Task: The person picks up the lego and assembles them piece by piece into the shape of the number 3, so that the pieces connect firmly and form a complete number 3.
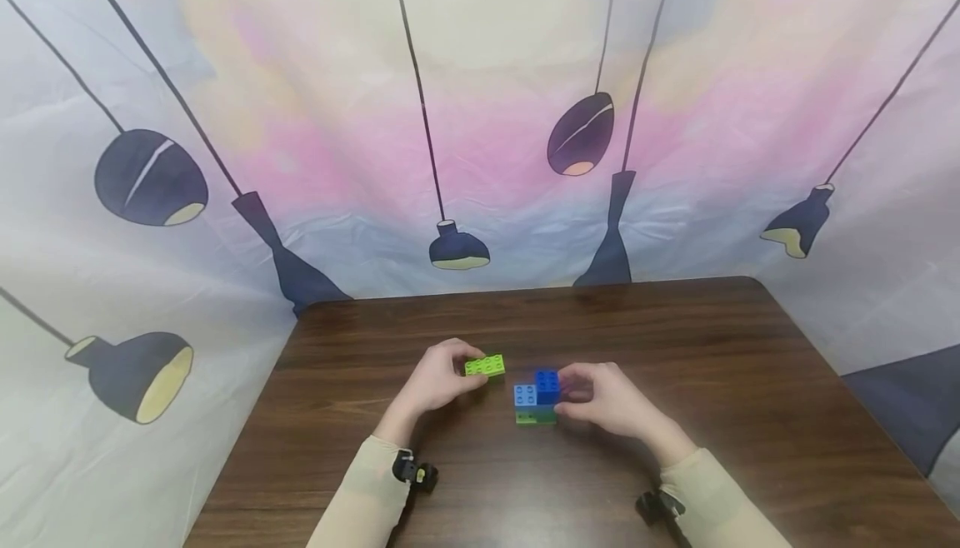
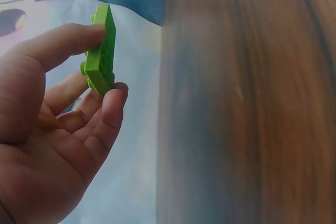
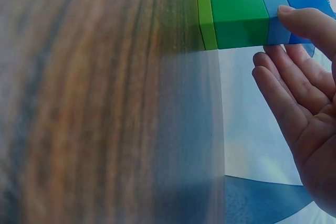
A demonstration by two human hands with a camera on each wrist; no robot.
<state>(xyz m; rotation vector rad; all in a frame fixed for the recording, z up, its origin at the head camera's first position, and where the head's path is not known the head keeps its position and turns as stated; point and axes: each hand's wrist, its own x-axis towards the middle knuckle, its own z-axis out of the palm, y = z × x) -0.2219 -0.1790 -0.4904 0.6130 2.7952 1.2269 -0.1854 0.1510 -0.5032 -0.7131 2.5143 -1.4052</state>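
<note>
My left hand pinches a thin lime-green toy building brick between thumb and fingers, above the table, its studs showing in the head view. My right hand holds a stack of toy bricks just right of it. At the stack's bottom is a thin lime brick, then a taller green brick, then a light blue brick. A dark blue brick sits on the light blue one's right half. In the right wrist view my thumb presses the light blue layer.
The dark wood-grain table runs back to a hanging cloth printed with lamps, which also lines both sides. Black wrist cameras are strapped at both cuffs, close over the tabletop.
</note>
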